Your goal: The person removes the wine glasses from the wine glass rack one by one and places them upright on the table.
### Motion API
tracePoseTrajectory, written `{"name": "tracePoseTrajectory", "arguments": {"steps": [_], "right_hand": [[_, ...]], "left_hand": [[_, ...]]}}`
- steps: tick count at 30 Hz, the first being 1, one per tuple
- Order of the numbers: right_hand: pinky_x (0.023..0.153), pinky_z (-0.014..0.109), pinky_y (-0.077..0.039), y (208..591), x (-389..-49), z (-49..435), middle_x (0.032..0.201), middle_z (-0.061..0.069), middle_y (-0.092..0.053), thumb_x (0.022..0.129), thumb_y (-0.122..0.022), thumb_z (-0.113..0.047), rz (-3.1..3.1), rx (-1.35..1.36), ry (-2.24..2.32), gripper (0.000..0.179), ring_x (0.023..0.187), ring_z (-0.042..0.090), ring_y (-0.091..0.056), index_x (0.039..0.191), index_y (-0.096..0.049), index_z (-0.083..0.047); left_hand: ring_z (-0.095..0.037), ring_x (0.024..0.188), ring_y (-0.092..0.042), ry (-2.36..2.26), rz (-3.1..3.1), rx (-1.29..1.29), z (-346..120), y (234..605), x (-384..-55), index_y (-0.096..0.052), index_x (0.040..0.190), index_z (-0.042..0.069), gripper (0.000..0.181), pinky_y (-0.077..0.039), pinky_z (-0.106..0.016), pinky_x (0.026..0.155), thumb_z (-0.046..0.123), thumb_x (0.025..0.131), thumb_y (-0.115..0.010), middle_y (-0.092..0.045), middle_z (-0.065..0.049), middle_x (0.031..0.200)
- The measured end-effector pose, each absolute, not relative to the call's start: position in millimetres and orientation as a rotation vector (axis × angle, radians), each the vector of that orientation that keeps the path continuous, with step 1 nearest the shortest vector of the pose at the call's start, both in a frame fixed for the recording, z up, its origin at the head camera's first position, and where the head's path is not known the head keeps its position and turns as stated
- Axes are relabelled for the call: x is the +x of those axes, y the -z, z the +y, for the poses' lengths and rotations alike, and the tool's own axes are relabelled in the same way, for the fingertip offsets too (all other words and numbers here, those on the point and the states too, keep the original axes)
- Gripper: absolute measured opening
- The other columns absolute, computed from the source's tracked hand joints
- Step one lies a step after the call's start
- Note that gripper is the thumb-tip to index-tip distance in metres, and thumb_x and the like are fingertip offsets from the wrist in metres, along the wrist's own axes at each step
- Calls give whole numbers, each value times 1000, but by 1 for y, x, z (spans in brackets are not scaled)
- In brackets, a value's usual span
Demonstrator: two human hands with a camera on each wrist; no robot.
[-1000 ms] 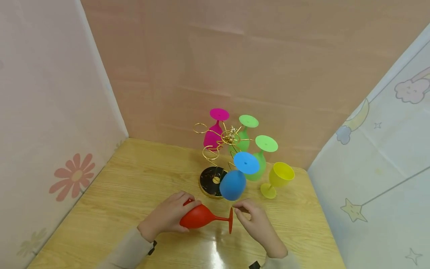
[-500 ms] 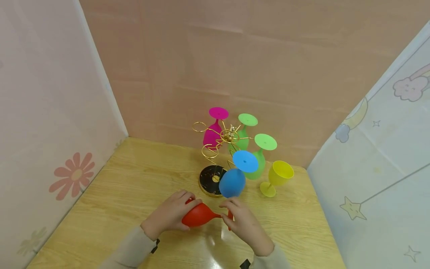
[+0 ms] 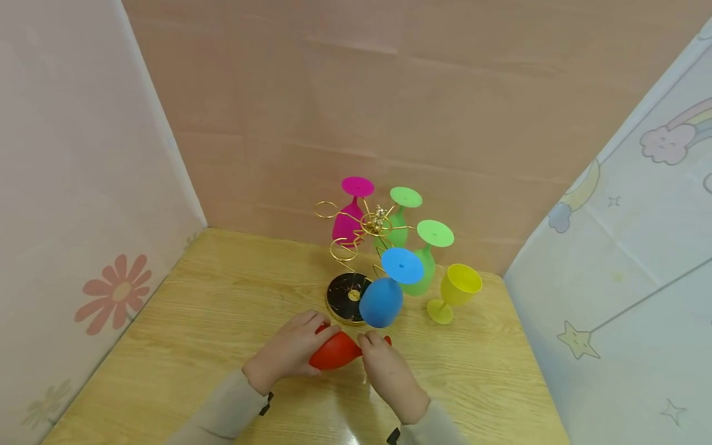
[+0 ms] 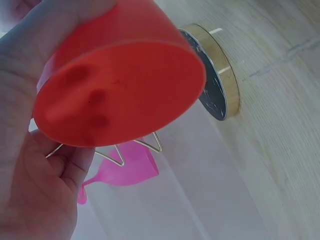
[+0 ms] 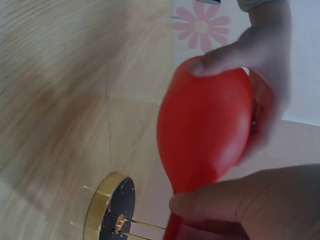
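A red goblet lies sideways between both hands, in front of the rack. My left hand grips its bowl, thumb on one side and fingers on the other; the left wrist view looks into the bowl's open mouth. My right hand pinches the stem close under the bowl, as the right wrist view shows, and hides most of the foot. Just behind stands a gold wire rack with a round black base. A blue goblet hangs upside down on its near side, close to my right fingers.
Also upside down on the rack are a magenta goblet and two green goblets. Two gold rings on the left hold nothing. A yellow goblet stands upright at the right. Cloth walls enclose the wooden table.
My right hand has moved left from beside the foot and now pinches the stem. The red goblet has shifted slightly right and up in view, still in my left hand.
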State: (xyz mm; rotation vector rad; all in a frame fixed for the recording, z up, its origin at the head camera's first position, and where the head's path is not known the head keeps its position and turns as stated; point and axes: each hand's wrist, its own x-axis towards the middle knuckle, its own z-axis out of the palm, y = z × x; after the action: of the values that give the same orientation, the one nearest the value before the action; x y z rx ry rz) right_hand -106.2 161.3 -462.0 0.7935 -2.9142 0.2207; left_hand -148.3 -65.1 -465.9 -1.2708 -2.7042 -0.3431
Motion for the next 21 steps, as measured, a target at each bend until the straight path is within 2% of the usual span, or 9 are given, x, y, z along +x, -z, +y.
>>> {"name": "tracePoseTrajectory", "arguments": {"steps": [5,11,21], "right_hand": [[71,27,-60,470,-106,157,96,12,-65,75,-79,18,-2929,726,-207,41,85,22,-67,111,-65,5],[70,31,-59,474,-107,158,87,10,-65,73,-80,17,-2882,665,-232,38,77,22,-66,105,-65,3],[54,28,-58,483,-104,160,80,3,-69,76,-83,7,-2768,579,-77,27,70,16,-67,97,-73,-6]], "left_hand": [[-21,109,-53,326,-2681,-1263,-61,464,-149,-65,129,15,79,-53,-40,94,45,63,-97,-60,-2,116],[-22,110,-52,309,-2694,-1260,-57,464,-151,-65,131,16,78,-52,-39,96,45,65,-96,-60,-2,118],[-23,110,-52,278,-2653,-1294,-55,468,-147,-65,130,13,80,-52,-38,97,53,66,-93,-60,-3,121]]}}
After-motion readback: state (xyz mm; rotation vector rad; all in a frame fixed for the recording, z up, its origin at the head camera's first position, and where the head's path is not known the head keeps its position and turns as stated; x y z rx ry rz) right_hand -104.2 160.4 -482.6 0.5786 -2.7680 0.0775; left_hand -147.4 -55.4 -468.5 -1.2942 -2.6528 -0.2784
